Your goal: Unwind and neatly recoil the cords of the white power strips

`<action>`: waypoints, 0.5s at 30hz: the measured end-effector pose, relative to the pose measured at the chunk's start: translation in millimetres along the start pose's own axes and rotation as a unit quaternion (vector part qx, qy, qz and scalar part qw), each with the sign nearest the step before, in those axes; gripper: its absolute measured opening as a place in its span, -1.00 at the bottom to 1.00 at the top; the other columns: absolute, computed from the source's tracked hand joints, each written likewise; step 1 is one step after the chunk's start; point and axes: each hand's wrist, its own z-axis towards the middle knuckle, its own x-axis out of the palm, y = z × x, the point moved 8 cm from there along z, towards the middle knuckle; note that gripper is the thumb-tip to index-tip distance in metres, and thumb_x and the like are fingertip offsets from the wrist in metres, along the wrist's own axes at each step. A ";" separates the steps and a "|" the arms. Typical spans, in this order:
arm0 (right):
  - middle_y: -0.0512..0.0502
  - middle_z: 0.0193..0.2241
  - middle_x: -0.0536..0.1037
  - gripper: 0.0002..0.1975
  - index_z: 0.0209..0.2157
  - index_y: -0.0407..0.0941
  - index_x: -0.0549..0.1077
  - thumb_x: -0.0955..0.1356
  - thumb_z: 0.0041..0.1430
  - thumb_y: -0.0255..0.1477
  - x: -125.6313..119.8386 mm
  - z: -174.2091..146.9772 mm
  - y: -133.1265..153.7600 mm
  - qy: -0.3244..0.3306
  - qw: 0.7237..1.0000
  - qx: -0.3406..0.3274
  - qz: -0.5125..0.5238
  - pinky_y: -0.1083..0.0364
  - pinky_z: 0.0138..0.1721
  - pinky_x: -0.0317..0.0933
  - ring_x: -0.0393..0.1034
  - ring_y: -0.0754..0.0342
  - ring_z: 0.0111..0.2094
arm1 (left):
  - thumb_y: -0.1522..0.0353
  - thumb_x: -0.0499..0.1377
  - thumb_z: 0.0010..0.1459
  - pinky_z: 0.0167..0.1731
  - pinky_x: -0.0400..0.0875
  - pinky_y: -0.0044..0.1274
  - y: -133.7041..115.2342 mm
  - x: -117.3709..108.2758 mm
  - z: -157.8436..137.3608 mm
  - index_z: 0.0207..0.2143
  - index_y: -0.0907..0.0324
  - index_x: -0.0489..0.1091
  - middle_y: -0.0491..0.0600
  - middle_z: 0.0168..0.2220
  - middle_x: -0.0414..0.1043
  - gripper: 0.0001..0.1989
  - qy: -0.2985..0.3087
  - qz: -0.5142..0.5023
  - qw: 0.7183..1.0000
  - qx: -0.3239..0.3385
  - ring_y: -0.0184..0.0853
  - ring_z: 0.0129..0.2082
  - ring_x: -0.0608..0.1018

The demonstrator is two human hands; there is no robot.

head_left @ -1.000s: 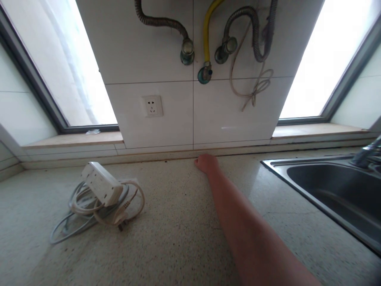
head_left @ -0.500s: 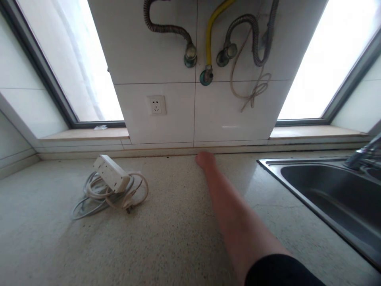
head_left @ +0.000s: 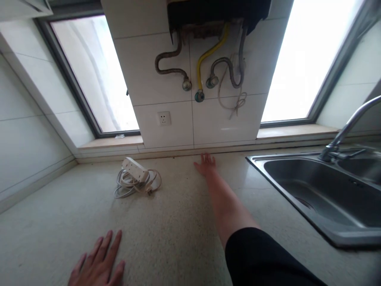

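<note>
The tiled wall (head_left: 166,137) rises behind the speckled surface (head_left: 178,222); the steel sink (head_left: 297,178) sits right; the white power strip (head_left: 136,171) lies left, beyond my left hand (head_left: 98,264), spread wide; my right hand (head_left: 207,167), also spread, rests at the surface's back edge; half a second ago it looked curled, and my left was out of view.

Bearings were taken from the middle of the countertop (head_left: 172,222), with the wall (head_left: 149,79) set at twelve. The power strip (head_left: 135,170) was noted at eleven, resting on its cord (head_left: 126,180). The right hand (head_left: 206,163) was placed at one, near the wall; the left hand (head_left: 99,264), at eight. The sink (head_left: 321,190) was recessed at three, its faucet (head_left: 339,136) mounted behind it toward two. Windows (head_left: 95,75) were recorded at eleven and one.
</note>
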 end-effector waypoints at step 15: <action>-0.09 0.40 -0.48 0.11 0.46 -0.24 -0.31 -0.16 0.18 0.31 -18.1 -197.7 8.5 0.099 0.992 -0.072 0.033 -0.15 0.38 -0.54 -0.53 -0.06 0.44 | 0.10 -0.29 0.32 0.34 0.02 -0.08 -1.0 -6.6 -25.0 0.42 0.02 -0.32 0.02 0.46 -0.40 -0.34 -0.150 -0.019 0.986 0.076 -0.06 0.46 -0.10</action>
